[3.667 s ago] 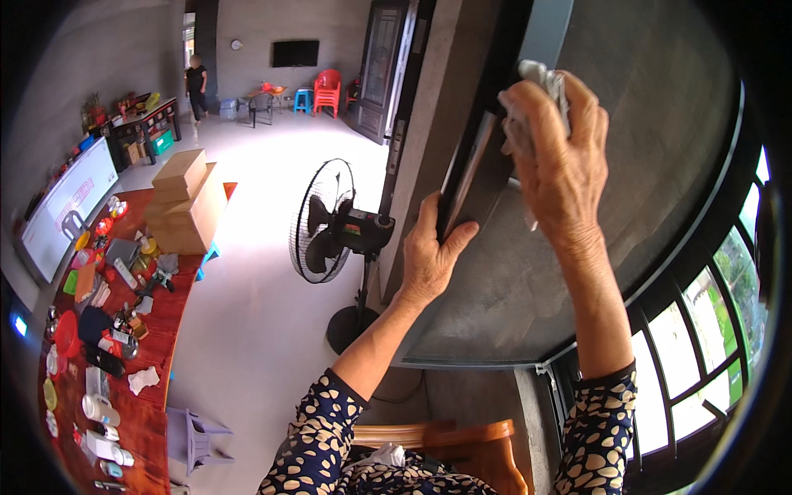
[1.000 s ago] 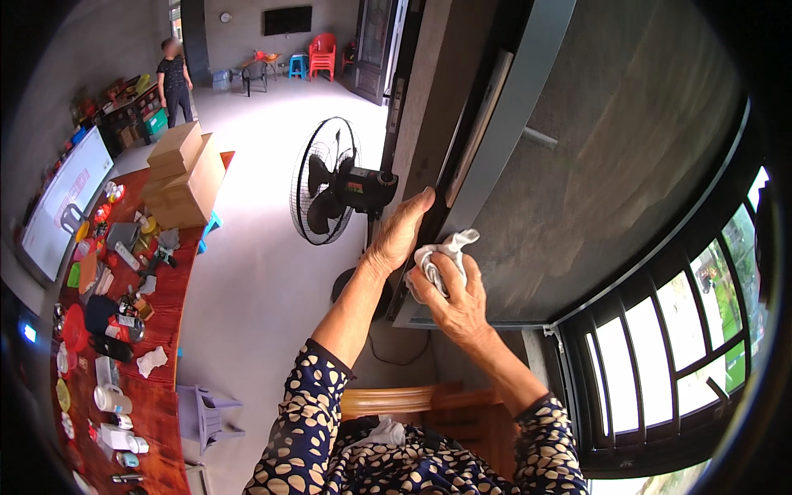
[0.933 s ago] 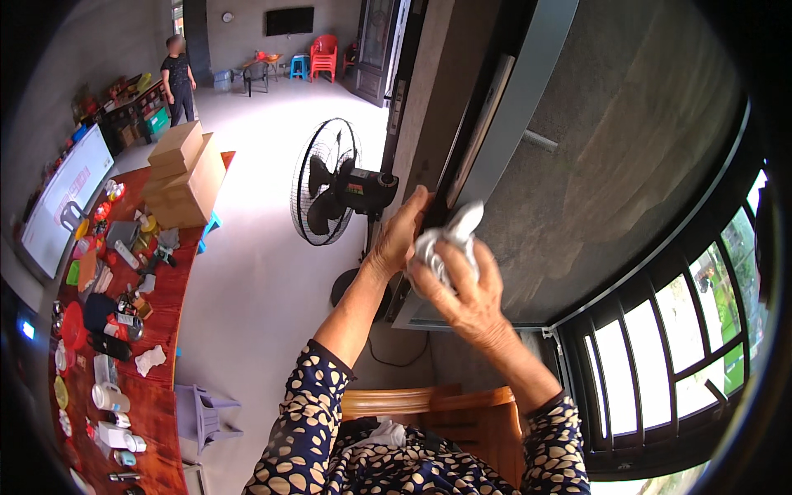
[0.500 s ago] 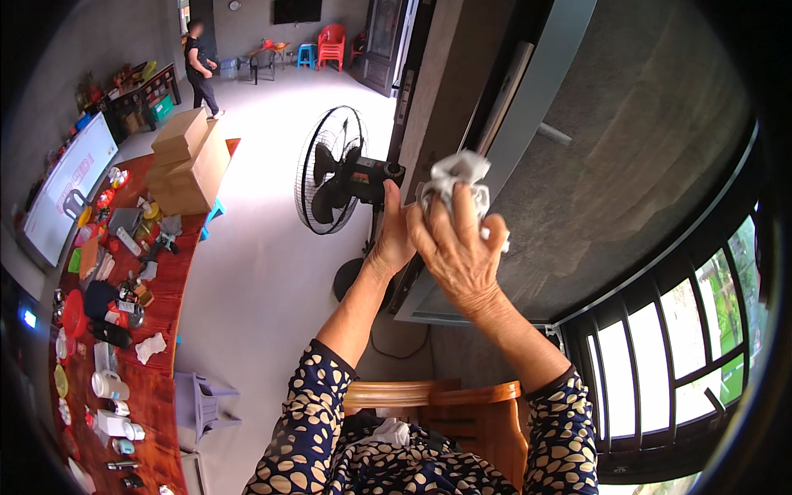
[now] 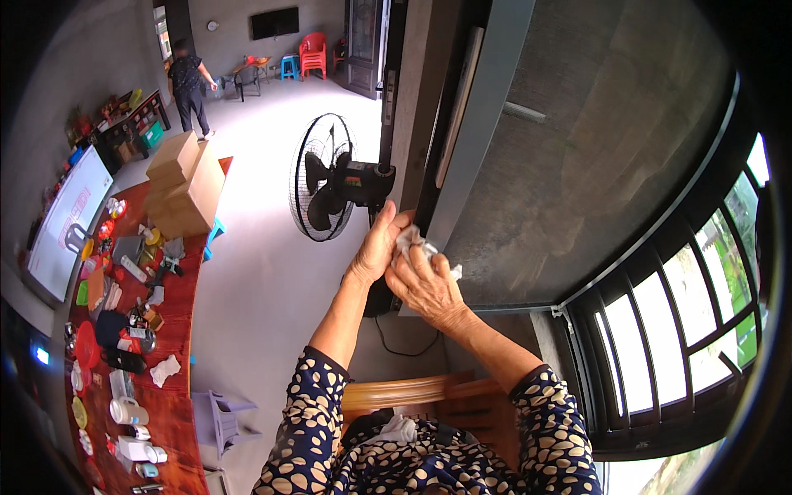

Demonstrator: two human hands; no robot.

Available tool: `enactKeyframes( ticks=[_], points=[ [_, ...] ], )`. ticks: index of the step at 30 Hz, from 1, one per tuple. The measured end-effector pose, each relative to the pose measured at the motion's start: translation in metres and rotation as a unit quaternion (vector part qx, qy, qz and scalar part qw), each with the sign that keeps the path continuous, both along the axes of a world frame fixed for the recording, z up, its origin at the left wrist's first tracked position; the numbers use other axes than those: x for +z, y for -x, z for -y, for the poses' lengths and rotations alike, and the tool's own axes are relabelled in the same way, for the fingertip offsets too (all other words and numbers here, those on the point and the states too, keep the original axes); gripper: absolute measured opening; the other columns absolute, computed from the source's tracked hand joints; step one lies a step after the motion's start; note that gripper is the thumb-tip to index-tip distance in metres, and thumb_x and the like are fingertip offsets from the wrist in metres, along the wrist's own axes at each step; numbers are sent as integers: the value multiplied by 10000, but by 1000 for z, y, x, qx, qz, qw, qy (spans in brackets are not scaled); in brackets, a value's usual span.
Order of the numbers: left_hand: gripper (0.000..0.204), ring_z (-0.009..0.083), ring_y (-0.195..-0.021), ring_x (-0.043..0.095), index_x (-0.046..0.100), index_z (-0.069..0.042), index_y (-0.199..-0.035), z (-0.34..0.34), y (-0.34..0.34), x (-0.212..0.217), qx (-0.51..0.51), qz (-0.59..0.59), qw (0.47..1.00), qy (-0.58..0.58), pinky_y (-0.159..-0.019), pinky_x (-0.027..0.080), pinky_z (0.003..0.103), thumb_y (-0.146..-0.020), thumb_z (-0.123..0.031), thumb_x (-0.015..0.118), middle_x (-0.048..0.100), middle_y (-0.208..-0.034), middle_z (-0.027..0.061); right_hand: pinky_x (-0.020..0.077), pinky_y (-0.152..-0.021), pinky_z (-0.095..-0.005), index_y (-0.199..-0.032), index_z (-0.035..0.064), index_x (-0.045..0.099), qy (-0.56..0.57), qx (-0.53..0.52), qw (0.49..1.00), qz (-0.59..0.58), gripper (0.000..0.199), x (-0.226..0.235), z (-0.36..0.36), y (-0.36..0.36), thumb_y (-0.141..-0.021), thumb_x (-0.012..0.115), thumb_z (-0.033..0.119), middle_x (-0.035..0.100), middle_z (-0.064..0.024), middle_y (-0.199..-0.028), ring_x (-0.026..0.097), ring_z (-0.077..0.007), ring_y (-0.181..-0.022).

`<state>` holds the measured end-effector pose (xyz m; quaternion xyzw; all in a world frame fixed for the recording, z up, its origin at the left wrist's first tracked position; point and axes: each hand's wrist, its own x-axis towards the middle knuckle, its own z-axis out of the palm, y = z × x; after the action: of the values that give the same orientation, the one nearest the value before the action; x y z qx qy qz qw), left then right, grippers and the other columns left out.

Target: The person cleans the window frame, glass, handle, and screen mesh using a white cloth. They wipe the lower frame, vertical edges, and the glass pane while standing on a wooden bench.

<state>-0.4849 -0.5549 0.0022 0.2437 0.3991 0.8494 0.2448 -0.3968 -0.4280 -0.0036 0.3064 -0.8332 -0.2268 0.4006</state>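
A crumpled white-grey cloth (image 5: 417, 241) is bunched under the fingers of my right hand (image 5: 429, 289), pressed at the lower edge strip of a large dark door (image 5: 610, 157) with a grey frame (image 5: 474, 124). My left hand (image 5: 375, 250) is just left of it at the same edge, thumb pointing up. Its other fingers reach toward the door edge and are partly hidden, seemingly gripping it. Directly behind my left hand stands a black pedestal fan (image 5: 326, 181).
To the left runs a long red-brown table (image 5: 177, 309) crowded with household items and cardboard boxes (image 5: 190, 194). A purple plastic stool (image 5: 221, 421) stands beside it. Barred windows (image 5: 660, 346) are at right, a wooden chair (image 5: 412, 392) close before me. A person (image 5: 188, 87) stands far off.
Both hands have come down and left, bringing the cloth from in front of the door frame to lower on its edge. My view has shifted slightly. The distant person has turned and moved.
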Motion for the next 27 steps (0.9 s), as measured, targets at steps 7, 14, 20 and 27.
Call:
enactKeyframes(
  ticks=[7,14,20,27],
  points=[
    [649,154,-1221,448,448,-41,-1343,3,-5,-15,-3,-33,999,35,-1054,323,318,-945,-554,451,500,-1330,65,402,-770,-437,-1123,281,565,161,115,980,27,374,44,-14,-31,-756,622,232,497,-109,-1211,484,-351,-1094],
    [574,153,-1323,322,421,-32,-1373,-26,-19,-7,131,-95,987,13,-1108,191,304,-978,-448,430,420,-1412,44,391,-996,-489,-1341,102,452,331,92,920,-188,717,101,-5,28,-676,693,-14,357,-253,-1359,395,-432,-1184],
    [596,216,-1292,411,373,-11,-1401,-27,-7,-42,231,-141,959,84,-1067,316,346,-999,-439,271,479,-1359,125,355,-1022,-530,-1417,-6,296,387,82,903,-170,803,42,9,30,-712,676,-64,247,-309,-1433,347,-466,-1265],
    [579,111,-1051,517,490,-77,-1227,-25,-14,-31,116,17,992,-37,-940,404,279,-986,-568,298,551,-1079,-4,429,-893,-515,-1360,-3,361,428,72,893,-120,601,-35,8,22,-819,615,-67,329,-314,-1348,461,-451,-1095]
  ],
)
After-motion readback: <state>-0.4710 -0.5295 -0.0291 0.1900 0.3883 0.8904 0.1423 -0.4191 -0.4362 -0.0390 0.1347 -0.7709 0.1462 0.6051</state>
